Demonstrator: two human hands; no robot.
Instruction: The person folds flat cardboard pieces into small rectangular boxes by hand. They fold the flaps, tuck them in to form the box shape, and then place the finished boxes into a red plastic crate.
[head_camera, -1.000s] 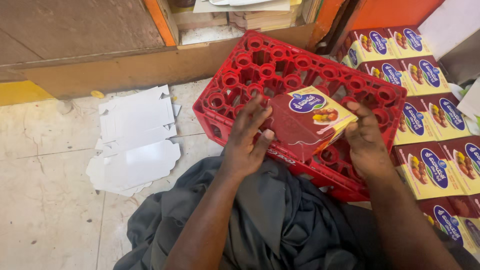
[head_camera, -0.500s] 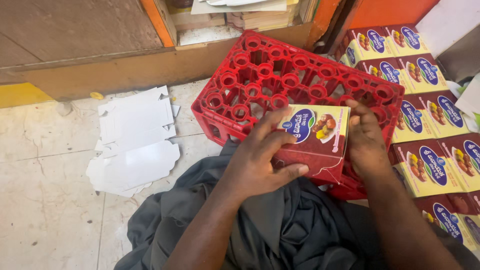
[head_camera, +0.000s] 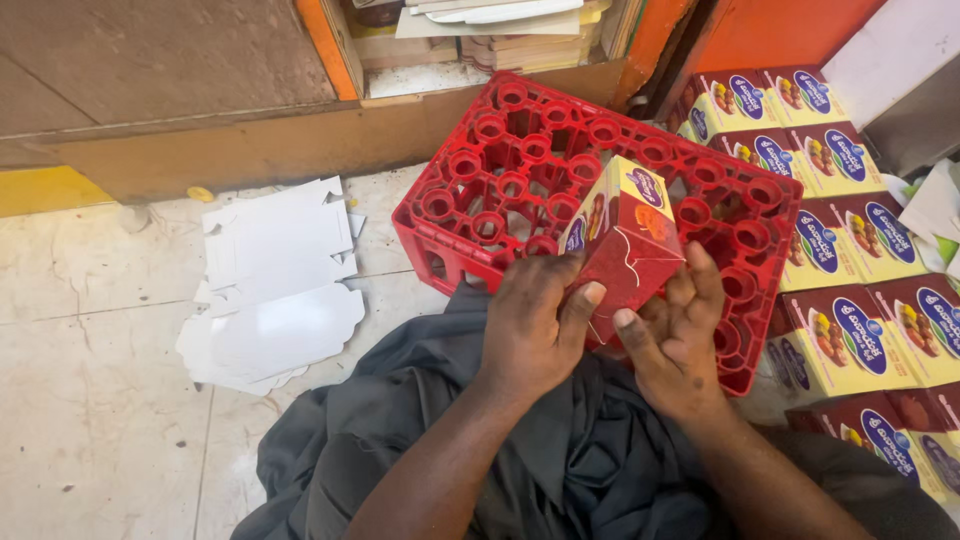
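Both of my hands hold a maroon and yellow cardboard box (head_camera: 628, 240) above the near edge of a red plastic crate (head_camera: 520, 170). My left hand (head_camera: 535, 325) grips the box's left side, thumb pressed on its maroon bottom flaps. My right hand (head_camera: 675, 335) cups it from below and to the right, fingers spread along the flaps. The box is tilted up on end, folded into shape, its bottom turned toward me. My dark grey clothing (head_camera: 520, 460) lies beneath my arms.
Rows of finished maroon and yellow boxes (head_camera: 850, 270) are packed at the right. Flat white unfolded box blanks (head_camera: 275, 280) lie on the tiled floor at left. A wooden ledge (head_camera: 200, 150) and stacked paper (head_camera: 500, 30) run along the back.
The box went from lying flat on the crate to being lifted, folded into a box shape and turned on end, with both hands shifting to its bottom flaps.
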